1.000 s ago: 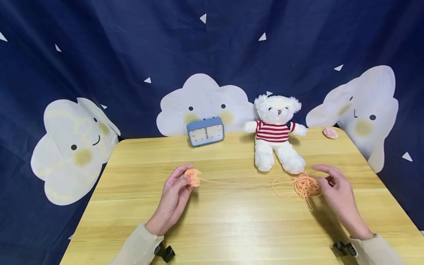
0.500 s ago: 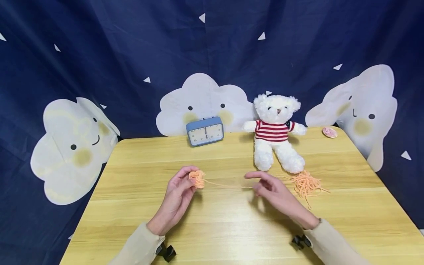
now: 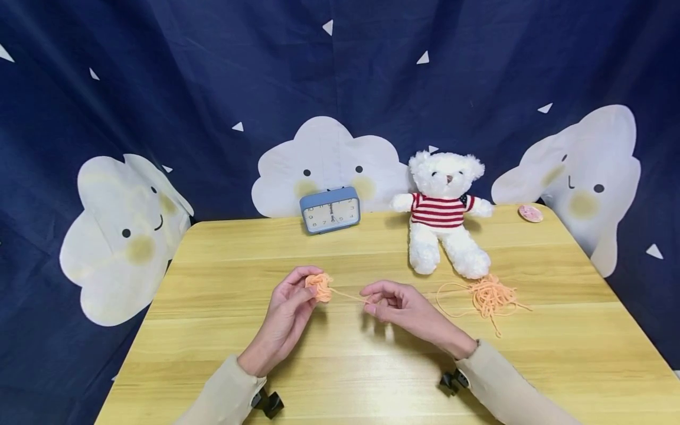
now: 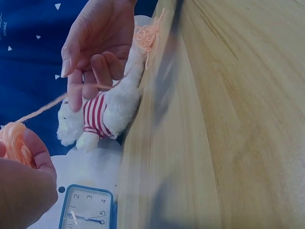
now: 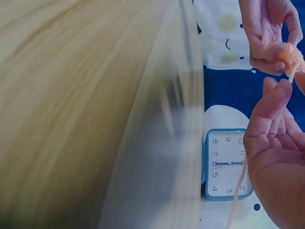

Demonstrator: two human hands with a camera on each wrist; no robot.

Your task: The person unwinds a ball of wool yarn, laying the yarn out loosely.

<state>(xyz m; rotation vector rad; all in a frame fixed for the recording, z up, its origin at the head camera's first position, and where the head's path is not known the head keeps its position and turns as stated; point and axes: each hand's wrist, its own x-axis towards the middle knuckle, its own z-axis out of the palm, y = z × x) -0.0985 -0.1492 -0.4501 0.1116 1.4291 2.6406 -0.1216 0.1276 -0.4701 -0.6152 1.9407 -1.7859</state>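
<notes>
My left hand (image 3: 287, 307) holds a small peach-orange ball of wound yarn (image 3: 319, 287) between thumb and fingers, raised over the table. A strand of yarn (image 3: 347, 294) runs from the ball to my right hand (image 3: 406, 307), which pinches it between thumb and fingers. In the right wrist view the strand (image 5: 239, 186) trails on from behind the right hand (image 5: 279, 138). A loose tangle of the same yarn (image 3: 491, 297) lies on the table to the right, at the foot of the bear. The left wrist view shows the strand (image 4: 44, 108) crossing the right-hand fingers.
A white teddy bear (image 3: 438, 211) in a striped sweater sits at the back right of the wooden table (image 3: 340, 378). A blue clock (image 3: 330, 211) stands at the back middle. Near the back right corner lies a round pink object (image 3: 530, 213). Behind hangs a dark blue curtain (image 3: 372, 71).
My right hand has moved left from beside the yarn tangle to close by the ball. The left hand has shifted slightly right with the ball. A loop stays on the table.
</notes>
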